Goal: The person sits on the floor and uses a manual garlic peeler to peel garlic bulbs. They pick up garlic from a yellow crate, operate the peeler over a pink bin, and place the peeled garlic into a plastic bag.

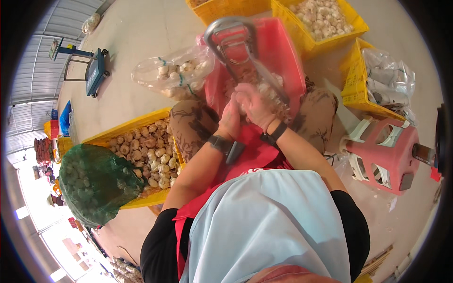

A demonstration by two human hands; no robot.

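Observation:
My left hand [230, 119] and my right hand [256, 104] are pressed together over the near part of a pink tub [288, 52] between my knees. The fingers of both are curled, and the right ones are smeared a little by motion. Whatever lies between the palms is hidden. Pale garlic skins [279, 106] fill the tub's near end, just beyond my hands. A tool with a grey tubular loop handle [230, 22] stands in the tub, its lower part blurred. Left of the tub lies a clear plastic bag [146, 70] of whitish garlic bulbs [186, 67].
At my left a yellow crate [130, 122] holds garlic bulbs, with a green mesh bag [89, 184] over its corner. More yellow crates [325, 45] stand ahead. On the right are a crate with plastic bags [389, 78] and a pink stool [389, 151]. A platform scale [96, 73] stands far left.

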